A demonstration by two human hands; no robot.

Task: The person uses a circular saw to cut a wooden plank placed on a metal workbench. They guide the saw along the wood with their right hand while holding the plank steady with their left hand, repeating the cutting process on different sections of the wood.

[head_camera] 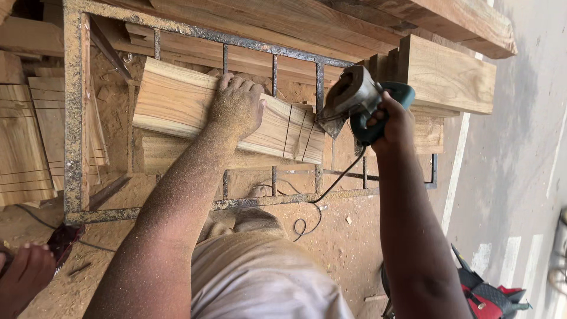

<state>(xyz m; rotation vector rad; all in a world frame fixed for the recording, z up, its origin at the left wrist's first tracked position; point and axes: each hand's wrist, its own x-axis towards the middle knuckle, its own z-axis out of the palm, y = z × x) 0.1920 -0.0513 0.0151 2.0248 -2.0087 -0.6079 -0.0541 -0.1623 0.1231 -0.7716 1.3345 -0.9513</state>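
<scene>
rusty metal frame (pixel 74 118), stacked planks (pixel 449 74) (sawdust-covered ground (pixel 348 236))

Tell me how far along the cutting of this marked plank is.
Done: dark lines are drawn across the plank near its right end, and sawdust covers the ground. In hand: the left hand presses the plank on the metal frame; the right hand holds the circular saw at that end. Left: no marked line looks cut through.

a rusty, sawdust-speckled metal bar frame (pixel 74 118) carries the work. a pale, grainy wooden plank with pencilled lines (pixel 177 103) lies across its bars, another plank (pixel 159 155) directly beneath it. the sawdust-covered floor (pixel 342 242) spreads below.
</scene>
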